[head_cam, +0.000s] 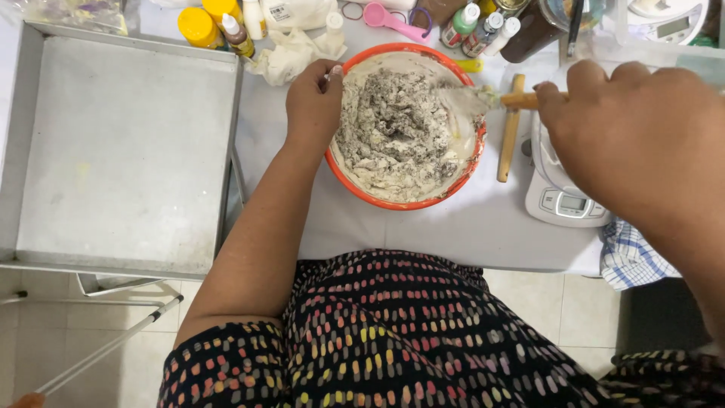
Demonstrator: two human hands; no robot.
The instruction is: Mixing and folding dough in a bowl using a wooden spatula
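Observation:
An orange bowl (pixel 462 168) stands on the white table, filled with a thick whitish batter flecked with dark bits (pixel 396 132). My left hand (pixel 313 98) grips the bowl's left rim, thumb hooked over the edge. My right hand (pixel 634 128) is closed on the wooden handle of a spatula (pixel 483 98), whose batter-coated blade is sunk into the mix at the bowl's upper right.
A large grey metal baking tray (pixel 124 151) lies to the left. A wooden stick (pixel 510 136) and a white kitchen scale (pixel 559 200) sit right of the bowl. Bottles, yellow-lidded jars (pixel 198 26), a pink scoop (pixel 389 19) and a crumpled cloth (pixel 291 53) crowd the far edge. A checked towel (pixel 630 261) hangs off the near right.

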